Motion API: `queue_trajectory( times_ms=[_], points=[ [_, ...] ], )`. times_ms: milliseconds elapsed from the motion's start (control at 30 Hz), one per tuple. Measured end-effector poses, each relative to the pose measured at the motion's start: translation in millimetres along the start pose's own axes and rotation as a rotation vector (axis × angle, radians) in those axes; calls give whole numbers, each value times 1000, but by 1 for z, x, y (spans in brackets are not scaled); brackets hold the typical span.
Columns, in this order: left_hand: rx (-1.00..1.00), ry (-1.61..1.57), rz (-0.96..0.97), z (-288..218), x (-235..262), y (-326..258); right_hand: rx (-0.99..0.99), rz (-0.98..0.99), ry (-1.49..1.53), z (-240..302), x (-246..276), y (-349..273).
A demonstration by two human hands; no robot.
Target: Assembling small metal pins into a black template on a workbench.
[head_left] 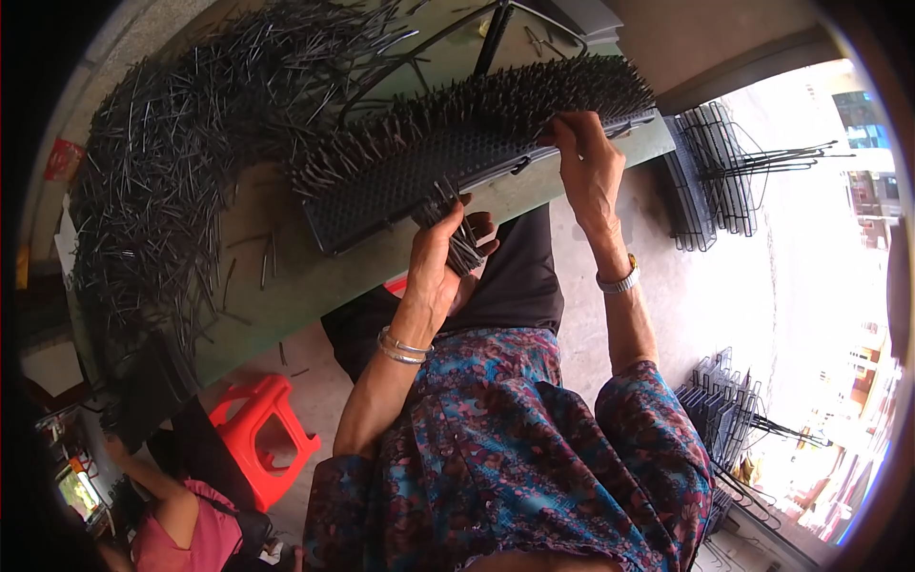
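A long dark board [367, 198] full of small holes lies on the table in front of me, its near edge along the table's edge. Many thin dark rods [505, 100] stand upright in its far rows, while the near left rows show bare holes. My left hand [434, 257] is closed around a bundle of loose thin rods [463, 250] just off the board's near edge. Over the right part of the board, my right hand [591, 167] is closed with fingertips pinched down at the near rows. What those fingertips hold is hidden.
A large heap of loose rods [172, 143] covers the table's left side. A red plastic stool [262, 439] stands below the table, near a person in pink [186, 529] working at lower left. Black wire racks [710, 172] stand on the floor at right.
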State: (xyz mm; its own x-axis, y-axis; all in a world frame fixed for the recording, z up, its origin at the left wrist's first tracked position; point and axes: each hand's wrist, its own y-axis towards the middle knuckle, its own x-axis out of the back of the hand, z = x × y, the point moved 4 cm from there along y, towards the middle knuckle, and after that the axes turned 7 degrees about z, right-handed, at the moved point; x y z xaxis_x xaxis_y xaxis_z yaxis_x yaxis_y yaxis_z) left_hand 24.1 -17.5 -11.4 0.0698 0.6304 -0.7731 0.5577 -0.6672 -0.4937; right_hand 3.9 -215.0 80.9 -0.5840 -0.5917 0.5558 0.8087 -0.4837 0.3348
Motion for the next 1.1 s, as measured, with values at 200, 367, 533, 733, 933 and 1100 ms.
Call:
queue_trajectory(
  times_ms=[200,367,533,733,933,1100],
  points=[
    [-2,56,21,0,9,3,39,51,-5,-10,-6,-2],
    [-3,60,45,0,5,0,127,35,-214,-7,-11,2],
    [3,44,59,-1,-1,-5,166,-20,-296,-7,-12,5],
    [11,56,53,3,0,-4,187,42,-350,0,-14,7],
    [-23,35,69,4,-2,-6,123,-2,-384,-1,-13,5],
    [-36,58,71,2,-3,-7,145,-18,-381,1,-10,-3]
  ],
)
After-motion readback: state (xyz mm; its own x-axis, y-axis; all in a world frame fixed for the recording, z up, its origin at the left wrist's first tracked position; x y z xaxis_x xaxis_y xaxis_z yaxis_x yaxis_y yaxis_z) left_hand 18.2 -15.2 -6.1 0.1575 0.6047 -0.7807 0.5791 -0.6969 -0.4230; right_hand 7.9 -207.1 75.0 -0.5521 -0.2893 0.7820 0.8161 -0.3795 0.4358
